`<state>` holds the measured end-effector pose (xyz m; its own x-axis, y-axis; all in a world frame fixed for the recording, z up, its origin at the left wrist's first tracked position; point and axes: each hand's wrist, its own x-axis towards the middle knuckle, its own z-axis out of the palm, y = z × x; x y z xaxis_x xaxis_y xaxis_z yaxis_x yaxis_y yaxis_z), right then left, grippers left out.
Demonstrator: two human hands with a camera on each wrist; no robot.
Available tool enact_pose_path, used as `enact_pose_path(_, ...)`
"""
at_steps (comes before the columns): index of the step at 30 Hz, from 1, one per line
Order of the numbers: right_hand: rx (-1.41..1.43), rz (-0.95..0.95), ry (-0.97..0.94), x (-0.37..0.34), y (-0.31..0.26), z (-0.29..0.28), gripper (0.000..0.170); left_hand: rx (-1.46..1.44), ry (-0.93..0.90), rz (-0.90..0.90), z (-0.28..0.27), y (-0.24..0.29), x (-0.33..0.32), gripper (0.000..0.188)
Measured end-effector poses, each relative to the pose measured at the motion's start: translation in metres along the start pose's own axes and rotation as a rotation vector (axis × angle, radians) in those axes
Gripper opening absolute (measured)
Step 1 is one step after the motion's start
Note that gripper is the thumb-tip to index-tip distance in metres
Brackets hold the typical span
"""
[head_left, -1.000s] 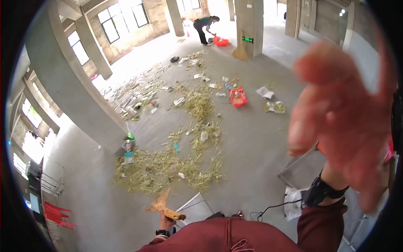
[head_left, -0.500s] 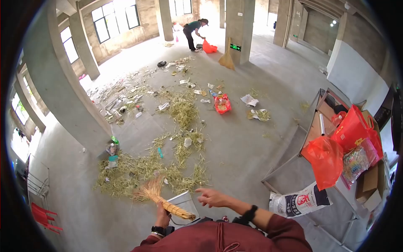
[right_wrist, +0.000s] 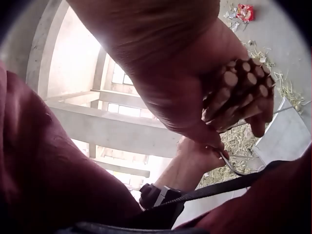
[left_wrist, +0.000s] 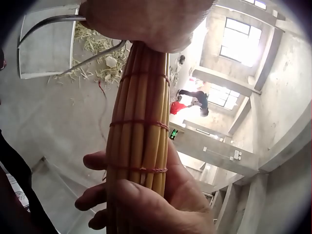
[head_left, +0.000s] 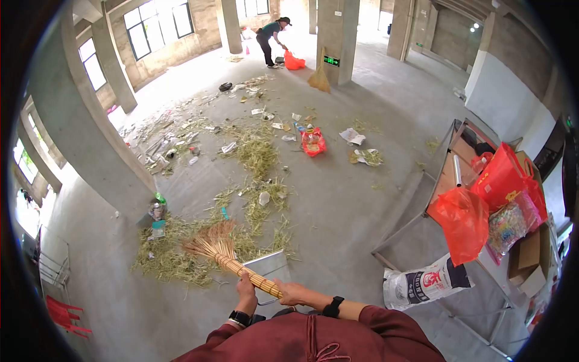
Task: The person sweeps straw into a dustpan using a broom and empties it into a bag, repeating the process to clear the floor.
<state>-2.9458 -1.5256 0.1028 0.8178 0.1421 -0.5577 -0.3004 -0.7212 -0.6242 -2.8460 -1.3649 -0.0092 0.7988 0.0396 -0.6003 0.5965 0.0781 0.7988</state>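
A straw hand broom (head_left: 221, 248) slants across the front of my body, its bristles fanned over scattered dry straw (head_left: 172, 262). My left hand (head_left: 246, 294) grips the handle partway along; my right hand (head_left: 294, 293) holds its butt end. In the left wrist view, red ties band the bundled stalks (left_wrist: 139, 109), with the right thumb lying across them. Cut stalk ends (right_wrist: 246, 80) poke out of the right hand in the right wrist view. A metal dustpan (left_wrist: 46, 46) hangs beside the broom, its bent wire handle running to my left hand.
Litter (head_left: 175, 136) and straw spread across the concrete floor. A red plastic bag (head_left: 313, 145) lies ahead. At right stand a table with red bags (head_left: 464, 223) and a printed sack (head_left: 425, 285). A concrete column (head_left: 90, 120) rises at left. Another person (head_left: 268, 45) bends over farther back.
My right hand has come down from in front of the camera and taken hold of the broom's handle end. The broom has swung slightly, its bristles now further over the straw.
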Motion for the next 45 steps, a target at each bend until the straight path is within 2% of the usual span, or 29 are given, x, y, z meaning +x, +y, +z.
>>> enact_pose_path(1,0.001,0.004,0.002,0.001,0.006,0.004,0.075,-0.011,-0.028,0.002,0.002,0.000,0.001,0.043)
enact_pose_path(3,0.012,-0.064,0.179,-0.002,0.016,0.008,0.071,-0.027,-0.057,0.005,0.007,0.003,-0.001,0.044)
enact_pose_path(4,0.010,-0.064,0.178,0.000,0.026,0.012,0.071,-0.007,-0.080,0.000,0.007,0.005,-0.002,0.042)
enact_pose_path(5,0.070,-0.149,0.268,0.003,0.038,0.018,0.068,0.014,-0.101,-0.006,0.006,0.007,-0.003,0.041)
enact_pose_path(6,0.132,-0.233,0.359,-0.002,0.043,0.016,0.066,0.015,-0.100,-0.006,0.003,0.002,0.004,0.041)
enact_pose_path(7,0.131,-0.233,0.358,-0.008,0.050,0.014,0.066,0.075,-0.040,0.005,0.001,-0.002,0.012,0.041)
enact_pose_path(9,0.465,-0.077,0.229,-0.042,0.044,-0.008,0.062,0.131,0.025,0.014,-0.008,-0.012,0.022,0.041)
enact_pose_path(10,0.464,-0.080,0.230,-0.053,0.050,-0.011,0.062,0.170,0.082,-0.023,-0.013,-0.015,0.024,0.040)
enact_pose_path(11,0.577,-0.001,0.231,-0.065,0.058,-0.013,0.061,0.212,0.138,-0.061,-0.019,-0.019,0.027,0.040)
enact_pose_path(14,0.834,0.172,0.244,-0.087,0.094,-0.002,0.056,0.128,0.043,-0.137,-0.052,-0.038,0.039,0.041)
enact_pose_path(15,0.836,0.163,0.245,-0.095,0.098,0.000,0.056,0.129,0.045,-0.128,-0.063,-0.041,0.041,0.041)
enact_pose_path(17,1.065,0.230,0.303,-0.113,0.108,0.005,0.040,0.040,0.047,-0.267,-0.078,-0.048,0.045,0.037)
enact_pose_path(18,1.062,0.223,0.317,-0.117,0.119,0.009,0.040,0.038,0.036,-0.258,-0.082,-0.051,0.055,0.037)
enact_pose_path(20,1.204,0.286,0.332,-0.128,0.139,0.035,0.032,-0.057,0.065,-0.530,-0.105,-0.062,0.071,0.031)
enact_pose_path(21,1.205,0.286,0.333,-0.132,0.153,0.049,0.032,-0.056,0.065,-0.529,-0.116,-0.066,0.075,0.031)
enact_pose_path(23,1.314,0.424,0.367,-0.142,0.182,0.080,0.027,-0.011,0.024,-0.524,-0.130,-0.071,0.080,0.030)
enact_pose_path(25,1.251,0.467,0.375,-0.156,0.197,0.099,0.026,0.015,0.024,-0.495,-0.139,-0.069,0.077,0.028)
enact_pose_path(29,1.065,0.592,0.381,-0.179,0.213,0.124,0.023,0.062,0.125,-0.422,-0.186,-0.102,0.094,0.021)
enact_pose_path(30,1.069,0.598,0.377,-0.182,0.214,0.133,0.023,0.060,0.160,-0.407,-0.201,-0.106,0.094,0.018)
enact_pose_path(32,1.261,0.694,0.369,-0.187,0.220,0.144,0.024,0.045,0.218,-0.372,-0.217,-0.104,0.084,0.014)
enact_pose_path(34,1.216,0.725,0.353,-0.188,0.233,0.158,0.024,0.037,0.244,-0.360,-0.221,-0.110,0.084,0.012)
enact_pose_path(37,1.177,0.781,0.347,-0.184,0.241,0.167,0.024,-0.126,0.321,-0.380,-0.228,-0.108,0.081,0.012)
enact_pose_path(42,1.237,0.829,0.387,-0.176,0.242,0.167,0.023,-0.042,0.246,-0.368,-0.237,-0.107,0.092,0.024)
enact_pose_path(44,0.996,0.753,0.273,-0.175,0.236,0.151,0.021,-0.123,0.396,-0.420,-0.224,-0.122,0.087,0.015)
enact_pose_path(45,0.993,0.755,0.272,-0.174,0.236,0.151,0.021,-0.125,0.396,-0.423,-0.222,-0.122,0.086,0.015)
